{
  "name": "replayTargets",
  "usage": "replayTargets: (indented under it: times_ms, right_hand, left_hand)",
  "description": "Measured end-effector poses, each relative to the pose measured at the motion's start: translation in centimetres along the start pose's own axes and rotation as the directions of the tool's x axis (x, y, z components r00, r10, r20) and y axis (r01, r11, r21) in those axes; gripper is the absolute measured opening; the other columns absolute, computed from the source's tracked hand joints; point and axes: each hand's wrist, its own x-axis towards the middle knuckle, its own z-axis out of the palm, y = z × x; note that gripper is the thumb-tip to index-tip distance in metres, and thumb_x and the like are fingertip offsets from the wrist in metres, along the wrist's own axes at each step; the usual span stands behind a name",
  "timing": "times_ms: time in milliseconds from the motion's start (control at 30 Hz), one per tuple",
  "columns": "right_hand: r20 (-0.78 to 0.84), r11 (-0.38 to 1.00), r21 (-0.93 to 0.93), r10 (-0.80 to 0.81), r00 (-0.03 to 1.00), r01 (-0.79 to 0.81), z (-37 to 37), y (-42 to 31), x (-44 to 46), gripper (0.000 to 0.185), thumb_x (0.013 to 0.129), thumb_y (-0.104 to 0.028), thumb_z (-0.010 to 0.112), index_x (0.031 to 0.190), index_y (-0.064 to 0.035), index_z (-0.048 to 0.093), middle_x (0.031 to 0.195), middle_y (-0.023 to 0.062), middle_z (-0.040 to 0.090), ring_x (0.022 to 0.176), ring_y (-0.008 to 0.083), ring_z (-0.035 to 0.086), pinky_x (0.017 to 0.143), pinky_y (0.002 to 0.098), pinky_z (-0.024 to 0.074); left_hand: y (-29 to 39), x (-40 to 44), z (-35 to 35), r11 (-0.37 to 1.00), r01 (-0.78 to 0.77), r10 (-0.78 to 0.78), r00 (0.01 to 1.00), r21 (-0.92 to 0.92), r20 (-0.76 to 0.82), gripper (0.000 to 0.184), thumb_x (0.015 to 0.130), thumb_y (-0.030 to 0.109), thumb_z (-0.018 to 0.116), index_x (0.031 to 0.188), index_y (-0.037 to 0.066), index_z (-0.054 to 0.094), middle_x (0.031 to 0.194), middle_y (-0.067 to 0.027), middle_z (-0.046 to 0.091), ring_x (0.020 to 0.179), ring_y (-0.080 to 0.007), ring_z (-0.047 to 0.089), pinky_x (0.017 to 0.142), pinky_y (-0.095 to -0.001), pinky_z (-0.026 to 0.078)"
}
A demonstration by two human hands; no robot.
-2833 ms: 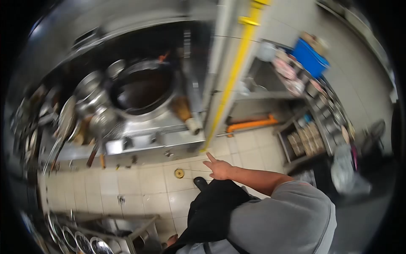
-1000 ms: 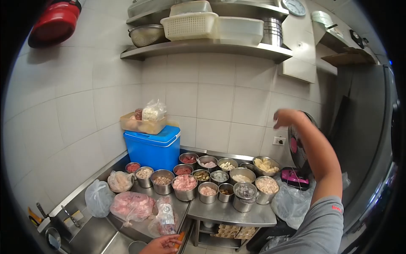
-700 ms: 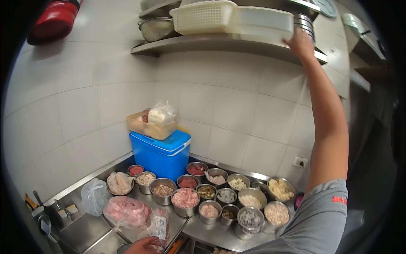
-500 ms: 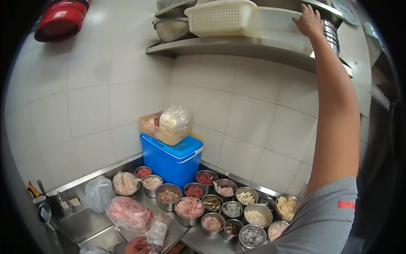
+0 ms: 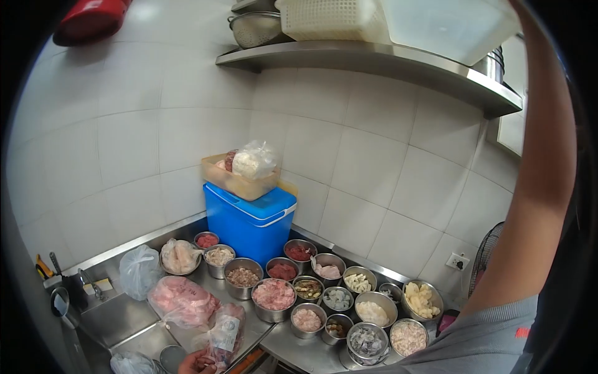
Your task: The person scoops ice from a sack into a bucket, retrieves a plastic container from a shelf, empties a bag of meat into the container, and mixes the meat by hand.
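Note:
At the bottom edge, my left hand [image 5: 198, 361] is closed on the lower corner of a labelled clear plastic bag of meat [image 5: 225, 333]. A larger bag of pink meat [image 5: 182, 300] lies just behind it. My right arm reaches up along the right side, and the hand is cut off by the top edge of the picture. Near that wrist, a translucent plastic bin [image 5: 445, 28] tilts out over the front of the steel shelf [image 5: 374, 55]. Whether my right fingers grip the bin is out of sight.
Several steel bowls of meat and other ingredients crowd the counter, one with pink mince [image 5: 274, 294]. Behind them stands a blue cooler [image 5: 249, 224] carrying a tub [image 5: 243, 182]. A white basket [image 5: 333, 22] and a colander [image 5: 255, 30] sit on the shelf. The sink [image 5: 121, 321] is at left.
The translucent bin has come forward over the shelf edge. My right arm has shifted right and its hand has left the picture. My left hand stays at the bag of meat.

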Motion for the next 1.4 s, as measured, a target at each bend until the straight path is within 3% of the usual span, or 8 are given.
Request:
replayTargets:
  times_ms: [267, 467, 567, 667, 900, 1000, 1133, 1400]
  right_hand:
    - [0.081, 0.828, 0.554, -0.165, 0.983, 0.093, 4.0, -10.7, -10.7, 0.057, 0.089, -0.053, 0.054, 0.112, -0.0018, 0.062, 0.109, 0.0155, 0.065, 0.097, 0.0259, 0.063, 0.085, 0.0375, 0.0496]
    - [0.593, 0.374, 0.783, -0.207, 0.778, -0.497, 15.0, -31.8, -31.0, 0.059, 0.093, -0.05, 0.049, 0.123, -0.0001, 0.055, 0.118, 0.0141, 0.061, 0.102, 0.0239, 0.061, 0.087, 0.0347, 0.0496]
    - [0.807, 0.049, 0.502, -0.386, 0.447, -0.864, 12.4, -44.3, -44.1, 0.06, 0.095, -0.049, 0.046, 0.128, 0.0008, 0.052, 0.122, 0.0134, 0.059, 0.104, 0.0229, 0.061, 0.088, 0.0334, 0.0496]
    - [0.729, -0.318, -0.253, -0.684, 0.036, -0.914, 1.1, -51.5, -55.4, 0.052, 0.097, -0.041, 0.046, 0.133, -0.0029, 0.049, 0.124, 0.0124, 0.059, 0.11, 0.0267, 0.059, 0.091, 0.0378, 0.0496]
    - [0.287, -0.007, -0.752, -0.903, -0.318, -0.659, -7.8, -57.8, -69.1, 0.046, 0.096, -0.037, 0.045, 0.127, -0.0039, 0.052, 0.117, 0.0081, 0.062, 0.104, 0.0257, 0.061, 0.087, 0.0412, 0.0522]
    - [0.162, 0.096, -0.742, -0.935, -0.316, -0.664, -10.0, -59.5, -70.2, 0.049, 0.092, -0.039, 0.05, 0.127, -0.0034, 0.052, 0.117, 0.008, 0.062, 0.104, 0.0251, 0.061, 0.087, 0.0404, 0.0517]
    - [0.062, 0.138, -0.622, -0.973, -0.224, -0.771, -11.7, -60.7, -70.1, 0.054, 0.088, -0.041, 0.056, 0.126, -0.0027, 0.052, 0.115, 0.008, 0.062, 0.104, 0.0243, 0.061, 0.088, 0.0393, 0.051]
    - [0.04, -0.285, -0.086, -0.958, 0.282, -0.955, -17.9, -58.3, -57.5, 0.066, 0.079, -0.045, 0.068, 0.125, -0.0013, 0.051, 0.113, 0.008, 0.063, 0.104, 0.0227, 0.06, 0.089, 0.0371, 0.0497]
  left_hand:
    - [2.0, -7.8, -4.1, 0.992, 0.089, -0.078, 0.99, 0.089, -0.119, 0.049, 0.079, 0.022, 0.075, 0.12, 0.002, 0.057, 0.087, -0.0071, 0.064, 0.078, -0.0126, 0.059, 0.072, -0.0284, 0.05]
    - [0.1, -18.8, -9.9, 0.975, 0.22, -0.222, 0.956, -0.032, -0.189, 0.046, 0.081, 0.011, 0.072, 0.125, 0.006, 0.055, 0.092, -0.0031, 0.066, 0.082, -0.0095, 0.06, 0.07, -0.0251, 0.048]
    - [-1.5, -25.3, -12.0, 0.927, 0.37, -0.367, 0.863, -0.062, -0.346, 0.048, 0.08, 0.011, 0.072, 0.124, 0.001, 0.055, 0.089, -0.0053, 0.066, 0.076, -0.0115, 0.06, 0.07, -0.027, 0.049]
    - [-0.4, -31.4, -13.2, 0.853, 0.512, -0.482, 0.697, -0.101, -0.531, 0.048, 0.079, 0.01, 0.072, 0.123, -0.001, 0.055, 0.087, -0.0054, 0.065, 0.075, -0.0112, 0.059, 0.07, -0.0269, 0.049]
    - [5.0, -40.3, -9.1, 0.761, 0.572, -0.497, 0.21, -0.307, -0.842, 0.048, 0.08, 0.011, 0.069, 0.124, -0.003, 0.053, 0.086, -0.0046, 0.062, 0.075, -0.0119, 0.055, 0.07, -0.0277, 0.047]
    - [5.0, -42.8, -3.7, 0.76, 0.52, -0.462, 0.01, -0.39, -0.887, 0.049, 0.08, 0.011, 0.069, 0.124, -0.003, 0.053, 0.087, -0.0049, 0.062, 0.076, -0.0117, 0.055, 0.07, -0.0276, 0.048]
    - [5.9, -46.6, 3.9, 0.49, 0.719, -0.682, -0.037, -0.494, -0.73, 0.059, 0.08, 0.025, 0.07, 0.129, -0.001, 0.051, 0.107, -0.0168, 0.066, 0.096, -0.0244, 0.064, 0.083, -0.0348, 0.051]
    - [6.4, -54.8, 13.1, 0.394, 0.685, -0.517, -0.386, -0.612, -0.764, 0.064, 0.078, 0.034, 0.068, 0.129, 0.002, 0.051, 0.114, -0.0184, 0.064, 0.1, -0.0335, 0.063, 0.088, -0.0383, 0.049]
